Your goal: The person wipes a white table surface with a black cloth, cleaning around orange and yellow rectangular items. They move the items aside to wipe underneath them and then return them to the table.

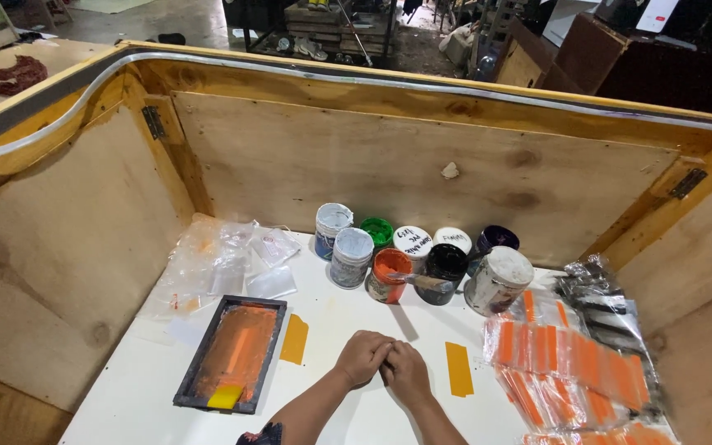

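Basically both hands meet, knuckles together, over the white table (356, 305) inside a plywood enclosure (306, 156).
Orange-stained screen frame (232, 353) lies left, paint pots (422, 259) behind, bagged orange pieces (574, 371) right; my left hand (363, 356) and right hand (407, 372) are curled closed, touching each other; can't tell what they pinch.

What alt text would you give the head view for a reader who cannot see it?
The left hand and right hand rest pressed together on a white table walled by plywood. A framed printing screen smeared orange lies left, open paint jars cluster behind, and bagged orange pieces lie right.
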